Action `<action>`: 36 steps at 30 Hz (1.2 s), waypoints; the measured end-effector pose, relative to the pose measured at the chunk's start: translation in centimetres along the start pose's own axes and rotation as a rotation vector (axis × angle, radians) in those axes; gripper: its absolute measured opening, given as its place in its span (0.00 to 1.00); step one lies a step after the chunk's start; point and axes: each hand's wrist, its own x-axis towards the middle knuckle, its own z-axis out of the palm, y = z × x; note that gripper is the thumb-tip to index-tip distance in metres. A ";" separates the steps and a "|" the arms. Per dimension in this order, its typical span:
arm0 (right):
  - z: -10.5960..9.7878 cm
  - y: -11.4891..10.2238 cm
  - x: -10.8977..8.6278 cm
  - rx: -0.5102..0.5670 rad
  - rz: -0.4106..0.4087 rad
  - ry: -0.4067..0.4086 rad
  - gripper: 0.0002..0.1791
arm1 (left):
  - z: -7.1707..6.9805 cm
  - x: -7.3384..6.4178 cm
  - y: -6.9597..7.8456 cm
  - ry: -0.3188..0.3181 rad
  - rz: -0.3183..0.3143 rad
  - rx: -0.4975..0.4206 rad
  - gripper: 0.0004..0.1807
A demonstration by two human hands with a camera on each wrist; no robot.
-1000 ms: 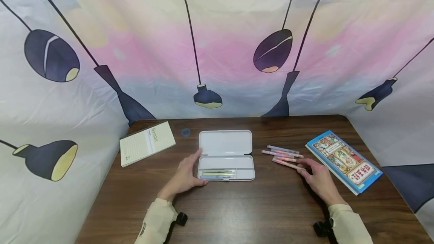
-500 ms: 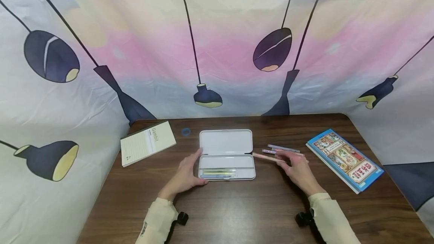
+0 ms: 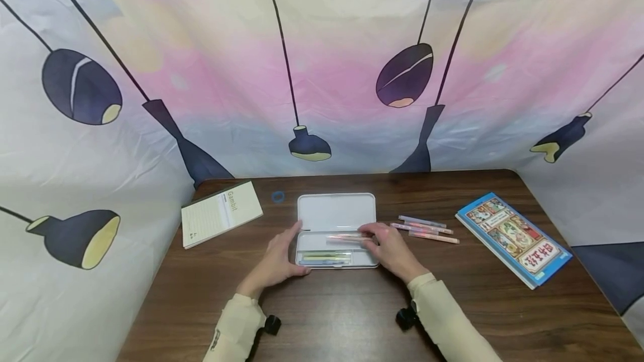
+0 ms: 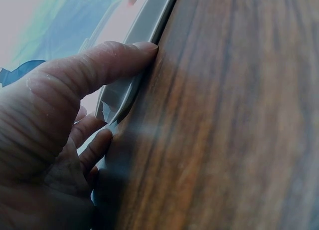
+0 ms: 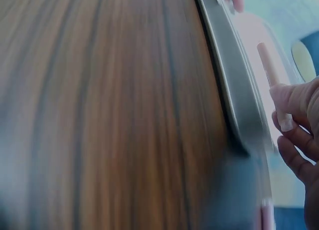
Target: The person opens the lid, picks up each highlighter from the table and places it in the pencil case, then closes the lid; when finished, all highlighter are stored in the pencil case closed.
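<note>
A white pencil case (image 3: 336, 211) lies unfolded on the table, its lid laid back. My left hand (image 3: 274, 258) rests at its left side; in the left wrist view the thumb (image 4: 117, 60) presses the front edge while the other fingers touch the side. Between thumb and fingers my right hand (image 3: 392, 250) pinches a pale pink pen (image 5: 269, 65), held over the back compartment of the case. Several thin yellow, green and blue pens (image 3: 324, 258) occupy the front left compartment. To the right of my right hand, several pink and lilac pens (image 3: 425, 229) lie in a loose group.
A cream notepad (image 3: 221, 214) marked Gambit lies at the back left, with a small blue ring (image 3: 278, 197) near it. On the right sits a blue illustrated booklet (image 3: 513, 239). A printed cloth (image 3: 347, 71) hangs behind the wooden table (image 3: 347, 317).
My right hand has lifted one pink pen from the group on the right and carried it left over the case. My left hand has stayed at the case's side.
</note>
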 end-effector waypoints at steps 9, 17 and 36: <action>2.1 -2.0 1.7 -0.019 -0.024 -0.068 0.14 | 0.1 0.0 0.0 0.019 0.026 0.008 0.66; 2.5 -2.2 1.9 -0.041 -0.035 -0.092 0.13 | 0.2 0.0 0.1 0.017 0.030 0.007 0.66; 2.3 -1.8 1.9 -0.020 -0.020 -0.141 0.12 | 0.0 -0.1 0.1 0.004 -0.011 -0.023 0.66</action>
